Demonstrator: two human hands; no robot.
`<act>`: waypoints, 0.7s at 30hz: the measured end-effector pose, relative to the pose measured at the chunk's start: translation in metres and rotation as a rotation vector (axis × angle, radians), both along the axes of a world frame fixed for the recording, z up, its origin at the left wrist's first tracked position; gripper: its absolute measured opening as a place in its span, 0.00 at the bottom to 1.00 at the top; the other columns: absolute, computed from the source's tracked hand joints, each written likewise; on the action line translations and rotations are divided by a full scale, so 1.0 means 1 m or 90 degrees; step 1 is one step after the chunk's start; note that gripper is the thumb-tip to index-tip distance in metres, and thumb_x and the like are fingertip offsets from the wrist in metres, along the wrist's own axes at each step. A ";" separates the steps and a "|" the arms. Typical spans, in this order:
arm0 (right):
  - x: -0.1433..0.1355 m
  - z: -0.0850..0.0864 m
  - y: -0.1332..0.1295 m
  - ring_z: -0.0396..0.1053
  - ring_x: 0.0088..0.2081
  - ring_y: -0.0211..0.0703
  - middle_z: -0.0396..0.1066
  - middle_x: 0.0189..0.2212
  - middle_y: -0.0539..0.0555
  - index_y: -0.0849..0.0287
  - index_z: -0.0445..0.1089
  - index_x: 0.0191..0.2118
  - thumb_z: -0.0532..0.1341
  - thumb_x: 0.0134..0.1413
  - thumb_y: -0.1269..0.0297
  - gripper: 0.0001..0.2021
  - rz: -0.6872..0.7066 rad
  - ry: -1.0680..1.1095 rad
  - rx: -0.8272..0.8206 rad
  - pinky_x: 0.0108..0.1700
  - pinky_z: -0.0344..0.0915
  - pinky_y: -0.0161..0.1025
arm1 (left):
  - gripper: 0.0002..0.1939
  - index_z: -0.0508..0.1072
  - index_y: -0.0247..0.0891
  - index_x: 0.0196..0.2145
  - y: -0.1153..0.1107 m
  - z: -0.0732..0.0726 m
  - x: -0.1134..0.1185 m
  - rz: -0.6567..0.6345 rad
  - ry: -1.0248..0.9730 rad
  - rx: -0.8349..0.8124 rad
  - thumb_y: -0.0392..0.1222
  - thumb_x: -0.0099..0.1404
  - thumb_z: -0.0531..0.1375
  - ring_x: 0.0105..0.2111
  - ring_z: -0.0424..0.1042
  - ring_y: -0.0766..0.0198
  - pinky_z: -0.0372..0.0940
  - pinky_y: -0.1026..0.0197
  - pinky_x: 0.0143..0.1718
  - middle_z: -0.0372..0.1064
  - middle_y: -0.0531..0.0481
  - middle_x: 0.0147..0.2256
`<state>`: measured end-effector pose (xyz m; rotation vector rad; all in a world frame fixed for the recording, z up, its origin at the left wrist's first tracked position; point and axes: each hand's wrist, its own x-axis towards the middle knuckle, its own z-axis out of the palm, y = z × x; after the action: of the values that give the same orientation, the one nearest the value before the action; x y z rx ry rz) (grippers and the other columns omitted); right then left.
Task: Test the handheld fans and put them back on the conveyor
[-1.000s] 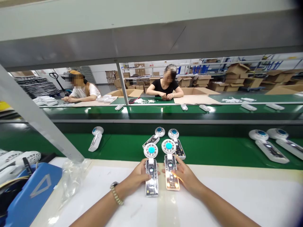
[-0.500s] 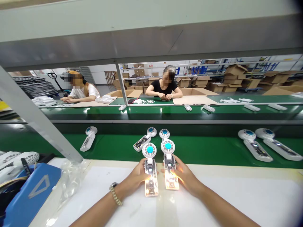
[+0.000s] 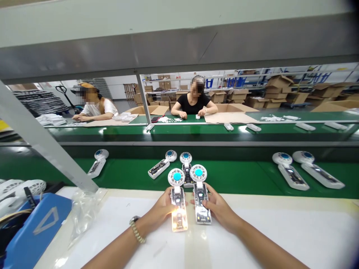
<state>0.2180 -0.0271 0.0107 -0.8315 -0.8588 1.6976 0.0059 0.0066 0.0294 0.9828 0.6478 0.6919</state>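
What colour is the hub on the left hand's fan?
The hub is cyan, best in head view.

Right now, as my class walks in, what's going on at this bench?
A person grips a fan in each bare hand over a white table. The fan in the left hand glows orange low on its handle; the fan in the right hand shows no such glow. Five more fans lie on the green belt beyond. Across from it are two people, one in a white shirt, one in a black top.

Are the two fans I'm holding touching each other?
Apart. The head view shows a clear gap between the left fan and the right fan, along their whole length.
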 end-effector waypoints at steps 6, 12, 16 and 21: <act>0.000 -0.003 0.001 0.69 0.45 0.55 0.70 0.41 0.56 0.50 0.52 0.54 0.68 0.39 0.63 0.35 -0.004 0.013 -0.007 0.48 0.60 0.52 | 0.22 0.61 0.39 0.43 0.000 0.001 0.001 0.012 0.010 0.004 0.34 0.51 0.64 0.42 0.68 0.55 0.60 0.52 0.44 0.65 0.45 0.40; -0.001 -0.007 0.003 0.69 0.45 0.56 0.69 0.39 0.55 0.50 0.50 0.53 0.67 0.41 0.63 0.34 -0.001 0.028 0.008 0.45 0.62 0.51 | 0.24 0.60 0.39 0.44 0.000 0.001 0.000 0.007 0.020 -0.001 0.32 0.50 0.64 0.44 0.67 0.54 0.61 0.53 0.44 0.66 0.45 0.40; -0.002 -0.005 0.002 0.69 0.45 0.54 0.69 0.38 0.54 0.50 0.50 0.53 0.66 0.42 0.64 0.32 0.005 0.022 0.010 0.43 0.63 0.47 | 0.24 0.59 0.39 0.45 0.000 0.000 0.001 0.003 0.016 0.002 0.33 0.51 0.64 0.43 0.68 0.55 0.61 0.53 0.43 0.66 0.45 0.41; -0.002 -0.005 0.003 0.69 0.44 0.53 0.69 0.38 0.53 0.51 0.51 0.53 0.66 0.43 0.65 0.32 0.002 0.018 0.010 0.43 0.63 0.47 | 0.22 0.61 0.39 0.43 0.001 -0.001 0.001 0.011 0.026 -0.002 0.33 0.51 0.63 0.44 0.67 0.54 0.61 0.54 0.44 0.65 0.46 0.41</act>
<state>0.2160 -0.0244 0.0052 -0.7945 -0.8537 1.6995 0.0074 0.0077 0.0279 0.9922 0.6938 0.6872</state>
